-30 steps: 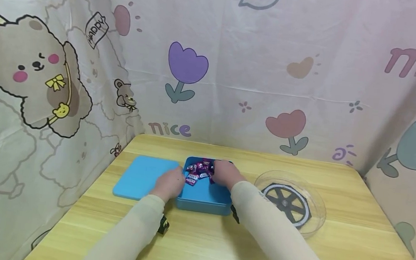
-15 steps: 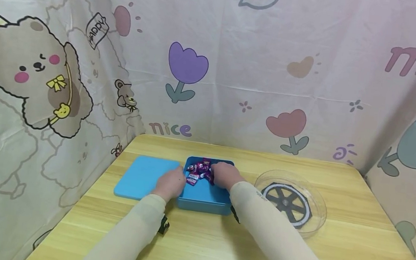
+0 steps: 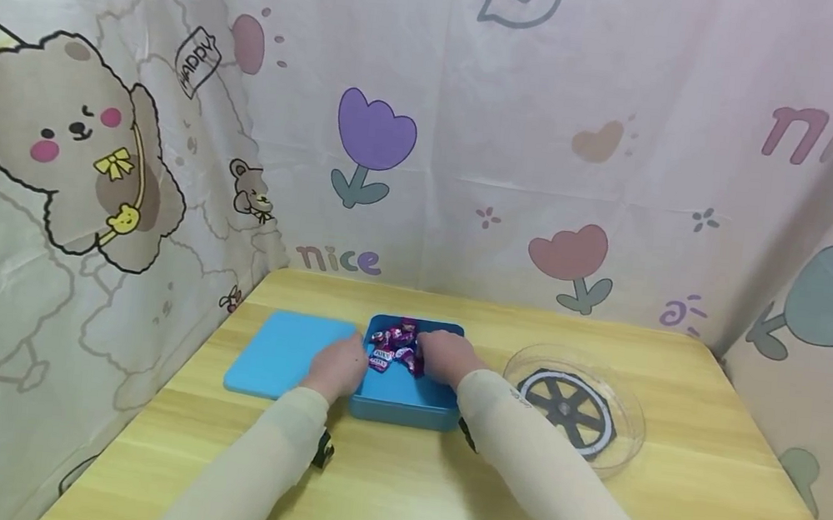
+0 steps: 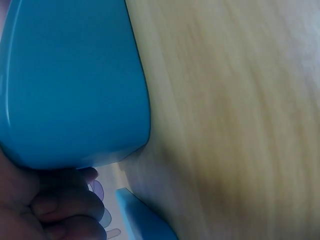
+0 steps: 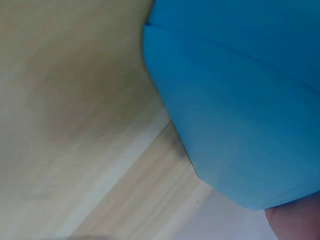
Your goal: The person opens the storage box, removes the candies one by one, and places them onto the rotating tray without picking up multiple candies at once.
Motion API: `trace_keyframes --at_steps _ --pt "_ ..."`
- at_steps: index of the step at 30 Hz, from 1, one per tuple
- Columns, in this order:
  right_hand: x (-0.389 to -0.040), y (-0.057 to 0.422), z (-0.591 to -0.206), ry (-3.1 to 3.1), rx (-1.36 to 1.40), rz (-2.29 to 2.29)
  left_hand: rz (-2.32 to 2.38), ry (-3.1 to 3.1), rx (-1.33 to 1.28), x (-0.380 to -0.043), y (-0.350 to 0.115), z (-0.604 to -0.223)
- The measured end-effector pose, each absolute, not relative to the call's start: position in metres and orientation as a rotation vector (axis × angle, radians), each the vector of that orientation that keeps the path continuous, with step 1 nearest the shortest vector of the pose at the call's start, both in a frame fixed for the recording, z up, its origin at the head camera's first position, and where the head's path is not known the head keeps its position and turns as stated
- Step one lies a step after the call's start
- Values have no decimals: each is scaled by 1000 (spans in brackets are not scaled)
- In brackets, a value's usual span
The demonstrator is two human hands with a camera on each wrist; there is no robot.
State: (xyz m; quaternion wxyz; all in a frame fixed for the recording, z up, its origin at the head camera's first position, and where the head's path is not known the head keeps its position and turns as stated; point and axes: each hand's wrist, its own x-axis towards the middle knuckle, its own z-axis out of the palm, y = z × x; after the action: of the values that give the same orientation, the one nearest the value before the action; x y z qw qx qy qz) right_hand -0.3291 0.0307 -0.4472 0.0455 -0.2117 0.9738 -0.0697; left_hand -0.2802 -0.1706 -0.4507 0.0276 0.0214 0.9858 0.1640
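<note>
Left hand grips the box wall; right hand is in the box on the sweets, its fingers hidden, grasp unclear.
Lid lies left, touching the box; clear dish right; curtain behind.

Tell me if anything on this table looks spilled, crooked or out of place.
Nothing stands out. The wrapped candies all lie inside the blue box, its lid lies flat beside it, and the clear plate sits upright on the table. No spill or damage shows.
</note>
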Motion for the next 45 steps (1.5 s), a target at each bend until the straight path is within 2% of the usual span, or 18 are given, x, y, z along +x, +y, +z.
trace_keyframes --at_steps 5,10,20,33,45 --pt "-324 34 -449 2974 -650 -282 512 3037 85 -279 -170 -460" --pt "-316 46 -435 3012 -707 -440 546 3014 54 -276 -170 -460" --pt "-307 118 -400 3055 -605 -615 546 3013 55 -280 -178 -454" --pt "-296 221 -403 3106 -573 -526 559 3001 58 -281 -174 -452" --pt "-293 246 -419 3036 -579 -387 568 2985 25 -284 -170 -448"
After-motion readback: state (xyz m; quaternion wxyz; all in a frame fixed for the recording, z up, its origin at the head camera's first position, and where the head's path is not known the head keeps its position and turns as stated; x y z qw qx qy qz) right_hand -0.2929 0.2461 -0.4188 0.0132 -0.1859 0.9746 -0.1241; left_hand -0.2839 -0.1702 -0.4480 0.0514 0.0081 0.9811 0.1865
